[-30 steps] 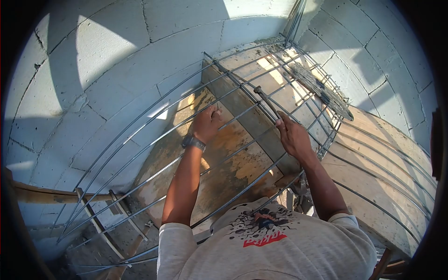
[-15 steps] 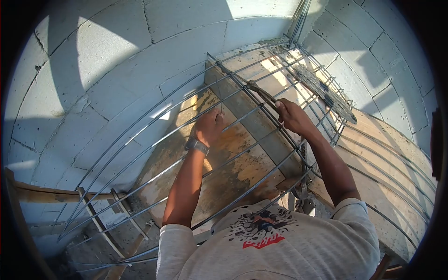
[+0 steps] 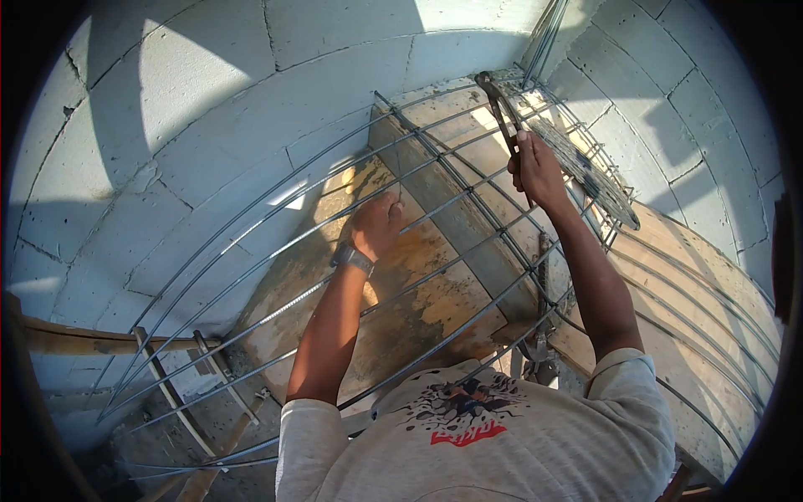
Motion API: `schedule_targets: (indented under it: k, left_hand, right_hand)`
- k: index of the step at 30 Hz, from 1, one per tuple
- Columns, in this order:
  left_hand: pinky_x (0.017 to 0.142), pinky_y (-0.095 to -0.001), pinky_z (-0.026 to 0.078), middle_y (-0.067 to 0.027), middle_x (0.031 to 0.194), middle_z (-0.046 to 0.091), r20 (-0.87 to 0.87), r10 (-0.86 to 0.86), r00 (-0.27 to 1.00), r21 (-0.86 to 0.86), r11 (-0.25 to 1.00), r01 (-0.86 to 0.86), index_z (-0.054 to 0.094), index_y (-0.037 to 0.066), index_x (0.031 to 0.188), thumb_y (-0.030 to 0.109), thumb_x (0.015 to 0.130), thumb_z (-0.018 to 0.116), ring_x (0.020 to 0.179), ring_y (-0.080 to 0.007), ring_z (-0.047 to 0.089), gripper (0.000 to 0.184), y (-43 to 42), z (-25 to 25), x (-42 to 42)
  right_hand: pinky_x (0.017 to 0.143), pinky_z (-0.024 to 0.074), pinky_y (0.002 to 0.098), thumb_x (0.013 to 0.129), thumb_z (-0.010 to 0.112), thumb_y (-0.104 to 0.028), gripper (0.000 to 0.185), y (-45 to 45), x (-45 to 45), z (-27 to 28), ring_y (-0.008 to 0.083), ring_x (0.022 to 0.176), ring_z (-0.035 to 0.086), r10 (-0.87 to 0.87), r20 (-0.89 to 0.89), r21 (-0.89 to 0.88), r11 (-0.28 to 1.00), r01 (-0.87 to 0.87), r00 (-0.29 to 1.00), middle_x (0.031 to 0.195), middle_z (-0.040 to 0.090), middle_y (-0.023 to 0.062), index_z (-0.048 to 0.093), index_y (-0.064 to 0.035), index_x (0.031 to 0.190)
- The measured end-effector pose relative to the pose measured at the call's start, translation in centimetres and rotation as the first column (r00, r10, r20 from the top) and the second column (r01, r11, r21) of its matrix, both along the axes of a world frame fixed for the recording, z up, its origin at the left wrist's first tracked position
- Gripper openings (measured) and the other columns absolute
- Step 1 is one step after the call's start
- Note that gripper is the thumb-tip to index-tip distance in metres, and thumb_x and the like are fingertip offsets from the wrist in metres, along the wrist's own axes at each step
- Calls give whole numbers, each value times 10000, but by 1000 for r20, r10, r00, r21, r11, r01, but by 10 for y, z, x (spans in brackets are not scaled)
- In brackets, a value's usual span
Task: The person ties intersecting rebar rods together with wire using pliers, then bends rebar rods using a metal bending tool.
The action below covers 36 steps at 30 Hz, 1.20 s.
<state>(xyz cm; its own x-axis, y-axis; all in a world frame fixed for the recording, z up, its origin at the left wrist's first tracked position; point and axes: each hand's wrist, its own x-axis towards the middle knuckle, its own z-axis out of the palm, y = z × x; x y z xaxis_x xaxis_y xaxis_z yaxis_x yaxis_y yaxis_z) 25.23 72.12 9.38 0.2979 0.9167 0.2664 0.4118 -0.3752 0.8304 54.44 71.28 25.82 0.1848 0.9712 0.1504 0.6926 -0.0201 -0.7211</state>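
Observation:
My right hand (image 3: 537, 171) is closed round the handles of a pair of pincers (image 3: 503, 115), whose dark head points up and away above the rebar mesh (image 3: 468, 191). My left hand (image 3: 376, 224) is a closed fist among the left bars of the mesh, over the stained board below. A thin wire (image 3: 400, 186) shows at its fingers, mostly hidden by them. Several long steel bars cross under and beside both forearms, and crossing bars run along the edge of the concrete step between the hands.
Pale block walls (image 3: 335, 75) enclose the far side and the right. A rough, weathered plank (image 3: 577, 163) lies on the bars beyond my right hand. Plywood (image 3: 711, 309) with more bars over it is at right. Wooden pieces (image 3: 171, 393) stand at lower left.
My right hand has lifted the pincers up and away from the bar crossing, swinging their head toward the far wall. My left hand has stayed nearly in place.

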Motion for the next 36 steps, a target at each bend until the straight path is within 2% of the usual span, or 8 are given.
schedule_targets:
  k: [1,4,11,13,18,22,30,36]
  left_hand:
    - [842,-504,536,-225,988,723,-11,9,1000,13,1000,-9,690,38,1077,217,1008,537,966,-433,687,245,0,-1,0]
    - [841,-505,534,-232,992,720,-15,27,1000,20,999,-27,691,37,1079,220,1012,535,966,-432,687,250,-1,6,0]
    - [751,-431,547,-185,853,738,-84,44,995,125,992,-33,682,-5,1078,187,1015,540,817,-353,729,247,-1,3,0]
    - [750,-435,547,-185,858,738,-61,62,996,122,991,-54,678,-6,1064,185,1014,540,822,-358,730,241,0,0,1]
    - [828,-508,535,-235,985,718,-12,64,998,31,997,-64,688,38,1064,198,1015,545,961,-443,683,220,-4,4,1]
    - [831,-508,537,-234,984,720,5,80,997,54,995,-81,691,44,1063,186,1010,551,959,-441,684,207,2,0,3]
    - [830,-511,535,-241,991,717,63,130,990,84,987,-135,687,31,1084,118,981,576,955,-448,680,175,0,-5,1]
    - [841,-508,536,-246,982,710,77,115,990,103,987,-123,679,19,1085,98,975,582,958,-450,674,167,0,-4,0]
  right_hand:
    - [539,486,398,1137,322,-463,542,4,0,-7,204,507,584,-6,3,98,995,6,1000,636,585,79,528,-22,899]
    - [514,522,383,1141,326,-433,513,-2,-3,-15,208,510,591,253,196,-566,818,-101,947,662,586,77,518,-17,912]
    - [525,525,402,1144,322,-415,498,0,-7,-30,224,483,581,22,83,-116,993,-13,996,634,563,97,511,-12,922]
    - [571,533,437,1145,304,-415,514,-4,-5,-34,272,499,599,254,155,-457,875,-159,955,640,577,131,534,6,960]
    - [608,543,463,1141,314,-422,553,-1,-9,-40,287,555,641,89,300,-159,986,-43,950,658,599,139,579,15,931]
    - [611,527,443,1137,335,-409,501,5,-9,-7,257,594,648,272,250,-546,832,-96,929,681,591,130,569,4,975]
    - [712,490,526,1134,369,-409,447,57,-31,5,424,704,651,183,181,196,956,-218,966,752,644,219,513,-1,1024]
    - [602,535,467,1125,372,-346,446,69,-25,-21,320,596,652,304,218,-422,886,-191,927,687,598,186,532,25,936]
